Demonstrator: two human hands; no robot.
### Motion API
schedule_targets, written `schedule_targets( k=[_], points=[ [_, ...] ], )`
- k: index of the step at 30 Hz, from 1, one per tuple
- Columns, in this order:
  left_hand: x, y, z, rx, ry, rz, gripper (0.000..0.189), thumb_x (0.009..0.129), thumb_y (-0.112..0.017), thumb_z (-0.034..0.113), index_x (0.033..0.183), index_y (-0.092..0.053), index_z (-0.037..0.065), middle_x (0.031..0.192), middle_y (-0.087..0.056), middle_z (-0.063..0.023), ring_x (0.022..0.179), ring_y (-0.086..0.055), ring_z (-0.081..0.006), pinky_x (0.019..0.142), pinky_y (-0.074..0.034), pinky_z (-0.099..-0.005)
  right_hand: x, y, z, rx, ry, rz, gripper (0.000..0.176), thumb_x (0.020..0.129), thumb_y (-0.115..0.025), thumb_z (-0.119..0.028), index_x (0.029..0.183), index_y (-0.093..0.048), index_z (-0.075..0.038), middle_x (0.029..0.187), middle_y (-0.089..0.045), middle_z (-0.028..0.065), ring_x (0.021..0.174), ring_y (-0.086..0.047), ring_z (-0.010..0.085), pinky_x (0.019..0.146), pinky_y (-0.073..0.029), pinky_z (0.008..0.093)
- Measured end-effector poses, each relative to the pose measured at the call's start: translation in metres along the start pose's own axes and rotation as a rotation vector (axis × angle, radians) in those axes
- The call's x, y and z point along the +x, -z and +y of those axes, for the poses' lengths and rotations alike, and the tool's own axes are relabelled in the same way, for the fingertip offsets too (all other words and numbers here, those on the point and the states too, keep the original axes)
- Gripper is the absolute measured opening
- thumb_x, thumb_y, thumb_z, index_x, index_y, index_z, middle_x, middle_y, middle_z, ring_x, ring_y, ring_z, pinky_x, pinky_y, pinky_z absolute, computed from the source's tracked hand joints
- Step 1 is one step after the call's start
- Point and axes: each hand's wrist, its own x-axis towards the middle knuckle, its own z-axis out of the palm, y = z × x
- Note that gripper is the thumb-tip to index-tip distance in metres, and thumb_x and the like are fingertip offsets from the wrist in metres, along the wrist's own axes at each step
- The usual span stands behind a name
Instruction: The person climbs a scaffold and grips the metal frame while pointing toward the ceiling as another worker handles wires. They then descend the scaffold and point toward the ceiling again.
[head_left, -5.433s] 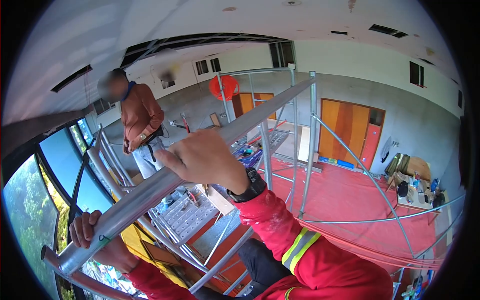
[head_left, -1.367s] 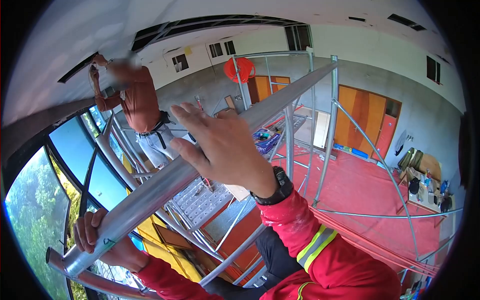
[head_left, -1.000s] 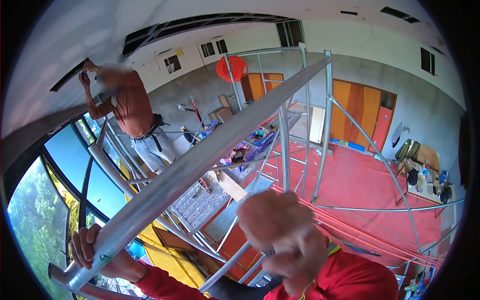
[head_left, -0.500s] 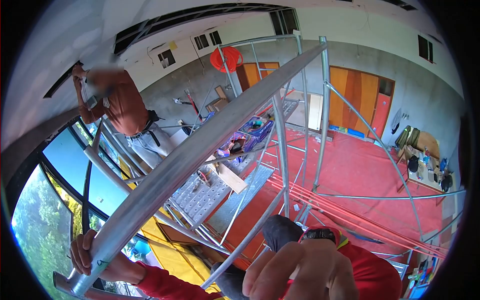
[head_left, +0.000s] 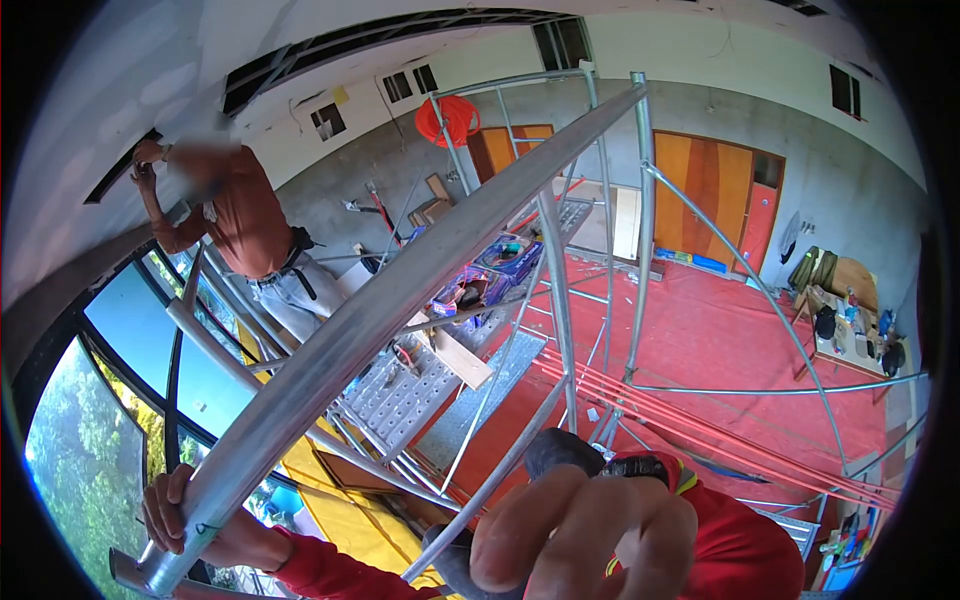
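Left hand [head_left: 188, 520], 7 o'clock: clamped round steel tube [head_left: 400, 290] low end, steadying. Right hand [head_left: 590, 535], 6 o'clock: off tube, curled, blurred; cannot tell grip. Second hold advisable.

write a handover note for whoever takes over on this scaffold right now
Left hand: gripped around the lower end of the long steel tube.
Right hand: off the tube, low and close to the camera, fingers loosely bent, nothing seen in it.
Things: the tube slants up towards the top of the scaffold upright. A co-worker stands beyond it, hands up at the ceiling.
Done: tube raised, held at one end.
Left: no fixing shows on it. Whether its far end rests on the frame cannot be told.
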Motion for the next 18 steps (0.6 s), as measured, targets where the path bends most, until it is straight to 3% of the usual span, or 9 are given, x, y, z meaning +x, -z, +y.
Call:
schedule_targets(
  k=[8,14,15,17,18],
  points=[
    [0.001,0.001,-0.001,0.016,-0.028,-0.007,0.021,0.084,-0.059,0.013,0.064,-0.054,0.014,0.056,-0.054,0.0033,0.061,-0.057,-0.0106,0.077,-0.046,-0.0296,0.004,-0.004,-0.007,-0.062,-0.050,0.005,0.013,0.085,-0.066,-0.017,0.095,-0.071,-0.010,0.108,-0.055,0.0170,0.097,-0.054,0.0287,0.089,-0.044,0.0436],
    [0.003,0.008,0.008,0.029,-0.020,-0.044,0.021,0.088,-0.057,0.014,0.067,-0.053,0.014,0.056,-0.051,0.0027,0.062,-0.055,-0.0120,0.076,-0.045,-0.0299,-0.004,-0.002,0.016,-0.219,0.096,-0.074,0.019,0.088,-0.063,-0.020,0.101,-0.070,-0.009,0.111,-0.053,0.0190,0.100,-0.053,0.0308,0.089,-0.044,0.0441],
    [0.002,0.006,0.005,0.008,-0.024,-0.032,0.022,0.088,-0.056,0.014,0.067,-0.053,0.014,0.056,-0.051,0.0026,0.062,-0.056,-0.0124,0.076,-0.045,-0.0299,-0.003,0.002,0.014,-0.296,0.053,-0.130,0.022,0.087,-0.062,-0.017,0.105,-0.067,-0.008,0.112,-0.053,0.0186,0.102,-0.053,0.0315,0.088,-0.044,0.0449],
    [-0.001,0.001,-0.001,-0.014,-0.024,-0.028,0.022,0.089,-0.055,0.014,0.067,-0.053,0.014,0.056,-0.051,0.0022,0.063,-0.056,-0.0130,0.076,-0.045,-0.0298,0.018,0.007,-0.008,-0.556,-0.282,-0.317,0.030,0.084,-0.060,-0.012,0.113,-0.060,-0.006,0.113,-0.053,0.0178,0.105,-0.051,0.0328,0.087,-0.042,0.0464],
    [-0.002,-0.001,-0.003,-0.013,-0.026,-0.040,0.022,0.090,-0.055,0.014,0.068,-0.053,0.013,0.056,-0.052,0.0020,0.064,-0.056,-0.0132,0.076,-0.045,-0.0296,0.023,0.014,-0.005,-0.646,-0.328,-0.357,0.035,0.083,-0.059,-0.009,0.118,-0.056,-0.005,0.113,-0.053,0.0174,0.107,-0.050,0.0335,0.087,-0.042,0.0471]
  ],
)
